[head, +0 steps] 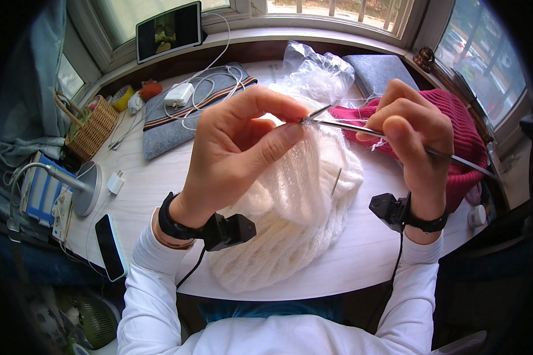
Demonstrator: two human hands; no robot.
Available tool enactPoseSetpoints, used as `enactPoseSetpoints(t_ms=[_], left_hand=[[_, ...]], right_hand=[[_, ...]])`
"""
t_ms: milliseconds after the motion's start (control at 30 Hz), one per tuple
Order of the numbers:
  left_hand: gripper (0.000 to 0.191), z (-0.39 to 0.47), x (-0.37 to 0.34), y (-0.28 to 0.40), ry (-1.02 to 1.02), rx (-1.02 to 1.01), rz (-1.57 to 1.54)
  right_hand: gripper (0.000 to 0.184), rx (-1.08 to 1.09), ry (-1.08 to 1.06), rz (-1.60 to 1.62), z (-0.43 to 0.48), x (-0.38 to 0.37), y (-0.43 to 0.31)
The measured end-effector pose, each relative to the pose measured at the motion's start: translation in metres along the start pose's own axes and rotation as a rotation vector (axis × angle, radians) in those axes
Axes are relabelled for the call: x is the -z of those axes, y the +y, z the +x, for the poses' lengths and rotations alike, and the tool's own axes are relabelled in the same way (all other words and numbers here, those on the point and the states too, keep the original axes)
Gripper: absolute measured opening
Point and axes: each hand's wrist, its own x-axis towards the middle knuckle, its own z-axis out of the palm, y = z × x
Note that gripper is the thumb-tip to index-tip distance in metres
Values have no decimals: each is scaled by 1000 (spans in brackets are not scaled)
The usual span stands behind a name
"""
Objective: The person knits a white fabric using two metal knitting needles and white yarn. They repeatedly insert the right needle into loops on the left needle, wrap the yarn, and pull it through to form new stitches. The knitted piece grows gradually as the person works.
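Observation:
My left hand [244, 151] pinches the top edge of cream lace knitting [288, 235] together with the tip of one knitting needle. My right hand [413, 137] holds a long metal knitting needle [462, 163], whose tip crosses the other needle at my left fingertips. From there the knitted fabric hangs down and lies heaped on the white table. Another short length of needle [336, 182] shows against the right side of the heap. Thin pale yarn [359, 104] runs near my right fingers, over the maroon ribbed knit [448, 128]. Most of the left needle is hidden.
Behind the knitting lies a clear plastic bag [320, 73]. A grey felt case [173, 128] carries a white charger [179, 95] with its cable. Leftward are a wicker basket [93, 128], a lamp base [89, 191] and a phone [110, 248]. A small white bottle [476, 216] stands far right.

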Motion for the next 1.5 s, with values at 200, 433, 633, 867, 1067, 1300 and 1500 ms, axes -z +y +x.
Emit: enactPoseSetpoints(t_ms=[200, 433, 633, 867, 1067, 1300, 1500], left_hand=[[21, 1, 0, -1, 95, 285, -365], [19, -4, -4, -9, 66, 323, -256], [17, -10, -15, -14, 43, 218, -207], [17, -16, -27, -16, -71, 230, -281], [17, -9, -15, -6, 78, 68, -255], [17, -7, -14, 2, 258, -9, -215], [16, -4, -9, 0, 268, -93, -197]], right_hand=[[22, 199, 74, -434, 0, -20, 0], [27, 230, 73, -687, -2, -33, 1], [70, 168, -42, -744, 1, -22, 3], [98, 207, -250, -249, 4, -32, 19], [36, 296, 127, -511, 1, -15, 2], [17, 343, 228, -560, -4, -30, 2], [21, 267, 152, -317, -4, -22, 10]])
